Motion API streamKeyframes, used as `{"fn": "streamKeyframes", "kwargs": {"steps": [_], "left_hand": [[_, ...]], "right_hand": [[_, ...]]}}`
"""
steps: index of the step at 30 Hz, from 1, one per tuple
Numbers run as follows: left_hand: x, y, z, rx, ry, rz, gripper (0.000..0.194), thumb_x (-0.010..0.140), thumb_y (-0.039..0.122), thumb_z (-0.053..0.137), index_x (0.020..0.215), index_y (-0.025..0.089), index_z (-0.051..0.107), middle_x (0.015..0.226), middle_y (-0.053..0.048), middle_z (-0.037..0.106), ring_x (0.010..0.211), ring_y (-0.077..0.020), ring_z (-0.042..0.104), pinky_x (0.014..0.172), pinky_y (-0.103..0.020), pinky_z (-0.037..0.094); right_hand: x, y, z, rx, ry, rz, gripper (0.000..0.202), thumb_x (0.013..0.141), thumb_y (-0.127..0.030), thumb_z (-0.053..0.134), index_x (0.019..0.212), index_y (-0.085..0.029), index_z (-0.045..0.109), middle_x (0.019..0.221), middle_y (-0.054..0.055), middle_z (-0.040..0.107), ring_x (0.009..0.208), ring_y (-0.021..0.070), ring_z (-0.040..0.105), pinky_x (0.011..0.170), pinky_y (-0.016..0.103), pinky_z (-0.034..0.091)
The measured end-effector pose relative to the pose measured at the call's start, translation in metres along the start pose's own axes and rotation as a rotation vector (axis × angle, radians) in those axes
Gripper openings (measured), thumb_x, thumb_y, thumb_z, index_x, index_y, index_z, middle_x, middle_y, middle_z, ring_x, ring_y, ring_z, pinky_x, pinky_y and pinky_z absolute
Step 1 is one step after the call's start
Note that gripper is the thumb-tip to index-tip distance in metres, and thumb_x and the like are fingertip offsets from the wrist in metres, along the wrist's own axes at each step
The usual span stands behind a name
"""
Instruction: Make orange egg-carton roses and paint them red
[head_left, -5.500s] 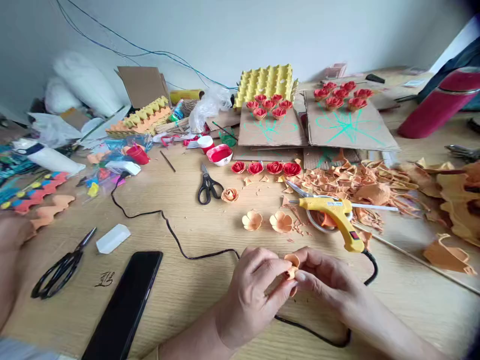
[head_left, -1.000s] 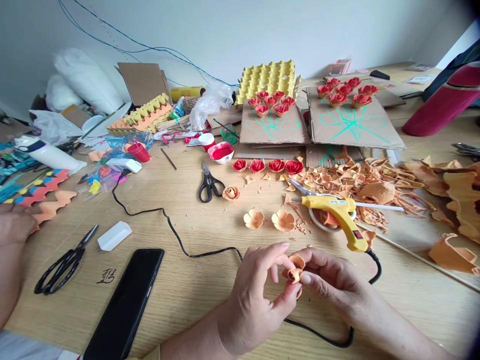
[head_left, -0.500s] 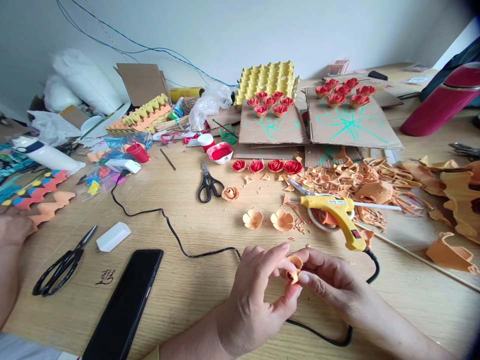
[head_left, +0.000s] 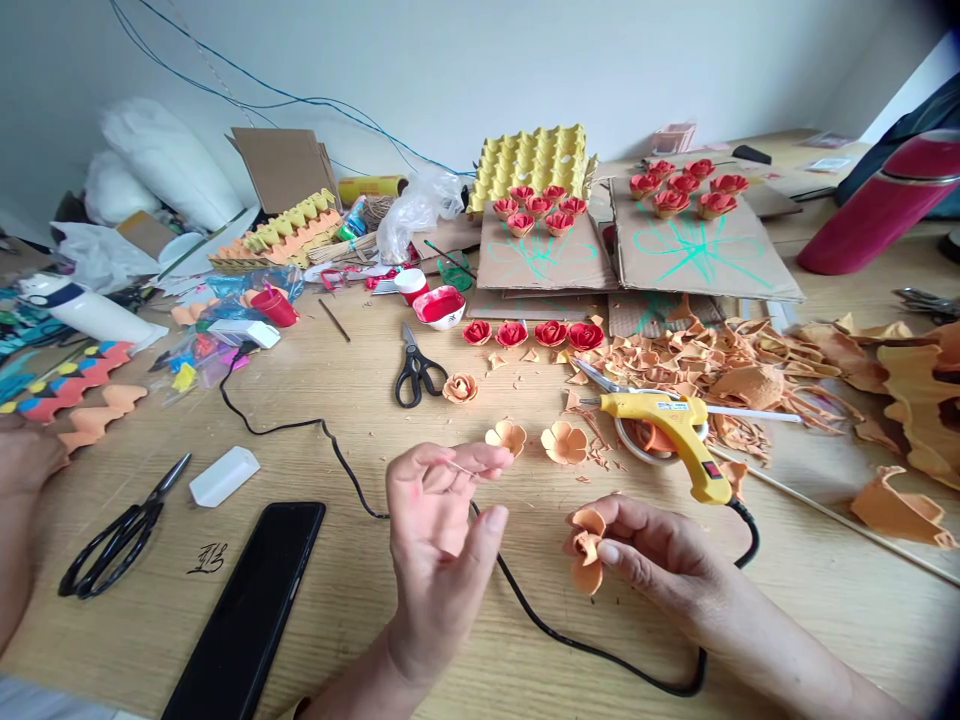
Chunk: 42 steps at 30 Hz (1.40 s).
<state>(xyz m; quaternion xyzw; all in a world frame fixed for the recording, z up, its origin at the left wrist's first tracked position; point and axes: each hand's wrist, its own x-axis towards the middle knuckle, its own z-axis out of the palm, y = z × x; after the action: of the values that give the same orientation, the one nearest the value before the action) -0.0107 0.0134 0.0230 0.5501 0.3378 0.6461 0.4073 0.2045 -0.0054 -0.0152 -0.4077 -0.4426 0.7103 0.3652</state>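
Note:
Between the thumb and fingers of my right hand (head_left: 660,565) is an orange paper flower (head_left: 587,575), its petals spread around a small curled centre. My left hand (head_left: 442,550) is raised to the left of it, palm turned up and fingers apart. A thin pale strand, perhaps glue, shows across its fingertips. Just beyond my hands lie two open orange petal cups, the left one (head_left: 505,436) partly behind my left fingertips and the right one (head_left: 564,442) in full view. A rolled orange rose (head_left: 460,388) sits farther back.
A yellow glue gun (head_left: 667,420) rests on a tape roll, its black cord (head_left: 592,655) looping under my hands. Black scissors (head_left: 418,375), a phone (head_left: 247,610), carton scraps (head_left: 720,365) and red roses (head_left: 551,332) surround the area. Another person's arm (head_left: 26,500) is at left.
My left hand has let go of the flower, moved left and opened with its palm up. My right hand keeps the flower in nearly the same place, its petals now more visible.

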Motion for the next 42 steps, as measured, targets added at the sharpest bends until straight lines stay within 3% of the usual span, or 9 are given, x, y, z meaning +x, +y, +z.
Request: {"fn": "streamKeyframes", "kwargs": {"steps": [4,9,12,16,19,24,29,36,42], "left_hand": [[0.011,0.002,-0.008,-0.114,0.079,-0.175,0.035,0.101,0.024,0.071,0.129,0.033,0.052,0.094,0.004,0.071,0.083,-0.0112,0.072,0.087,-0.028,0.06],[0.014,-0.003,-0.011,0.046,0.066,-0.214,0.054,0.095,0.022,0.075,0.141,0.031,0.05,0.111,-0.002,0.069,0.071,-0.0083,0.067,0.07,-0.022,0.06],[0.009,-0.007,-0.009,0.17,-0.093,-0.23,0.055,0.096,0.018,0.072,0.145,0.03,0.053,0.122,-0.005,0.069,0.073,-0.0085,0.068,0.075,-0.025,0.061],[0.004,-0.009,-0.007,0.208,-0.221,-0.249,0.032,0.102,0.023,0.065,0.134,0.024,0.066,0.123,-0.009,0.073,0.081,-0.0131,0.072,0.091,-0.033,0.06],[0.006,-0.007,-0.007,0.182,-0.195,-0.312,0.021,0.105,0.032,0.063,0.121,0.02,0.071,0.116,-0.009,0.076,0.085,-0.0161,0.073,0.09,-0.034,0.06],[0.009,-0.007,-0.005,0.135,-0.145,-0.368,0.025,0.097,0.043,0.075,0.102,0.018,0.071,0.103,-0.008,0.074,0.083,-0.0159,0.069,0.084,-0.03,0.058],[0.008,-0.011,-0.002,0.108,-0.1,-0.35,0.031,0.088,0.041,0.085,0.079,0.018,0.067,0.084,-0.004,0.072,0.081,-0.0156,0.068,0.08,-0.026,0.058],[0.006,-0.011,0.0,0.106,-0.055,-0.407,0.027,0.083,0.038,0.09,0.075,0.017,0.075,0.08,-0.006,0.08,0.08,-0.0194,0.074,0.083,-0.031,0.062],[0.005,-0.011,0.0,0.12,-0.074,-0.446,0.025,0.089,0.04,0.084,0.081,0.017,0.076,0.083,-0.006,0.08,0.074,-0.0165,0.072,0.075,-0.028,0.061]], "right_hand": [[0.001,-0.002,0.001,0.008,-0.001,0.006,0.037,0.094,-0.056,0.076,0.109,-0.023,0.075,0.091,0.003,0.078,0.081,0.0163,0.07,0.081,0.03,0.053],[0.001,-0.002,0.0,0.004,0.012,0.009,0.04,0.092,-0.059,0.077,0.107,-0.022,0.075,0.088,0.003,0.075,0.078,0.0168,0.07,0.078,0.031,0.055],[0.001,-0.002,0.0,0.022,-0.003,0.003,0.037,0.093,-0.057,0.077,0.108,-0.023,0.075,0.089,0.002,0.076,0.079,0.016,0.071,0.079,0.03,0.055],[0.001,-0.003,-0.001,0.028,-0.004,-0.011,0.036,0.093,-0.056,0.077,0.107,-0.022,0.075,0.087,0.002,0.075,0.078,0.0153,0.07,0.078,0.03,0.055],[0.001,-0.003,-0.001,0.023,-0.001,-0.012,0.039,0.093,-0.058,0.076,0.107,-0.022,0.075,0.087,0.003,0.075,0.078,0.0166,0.071,0.078,0.031,0.056],[0.001,-0.005,-0.001,0.021,-0.004,-0.007,0.04,0.092,-0.059,0.077,0.106,-0.022,0.075,0.09,0.003,0.076,0.079,0.0165,0.071,0.079,0.031,0.056],[0.002,-0.012,0.0,-0.028,-0.021,-0.016,0.044,0.09,-0.064,0.076,0.103,-0.022,0.074,0.087,0.004,0.076,0.077,0.0178,0.071,0.078,0.033,0.058],[0.002,-0.01,-0.003,-0.029,-0.031,-0.032,0.04,0.093,-0.062,0.074,0.103,-0.023,0.076,0.089,0.005,0.077,0.079,0.017,0.072,0.078,0.031,0.056],[0.0,-0.007,-0.003,0.013,-0.037,-0.016,0.035,0.093,-0.057,0.076,0.106,-0.024,0.077,0.087,0.003,0.077,0.078,0.016,0.071,0.078,0.03,0.054]]}}
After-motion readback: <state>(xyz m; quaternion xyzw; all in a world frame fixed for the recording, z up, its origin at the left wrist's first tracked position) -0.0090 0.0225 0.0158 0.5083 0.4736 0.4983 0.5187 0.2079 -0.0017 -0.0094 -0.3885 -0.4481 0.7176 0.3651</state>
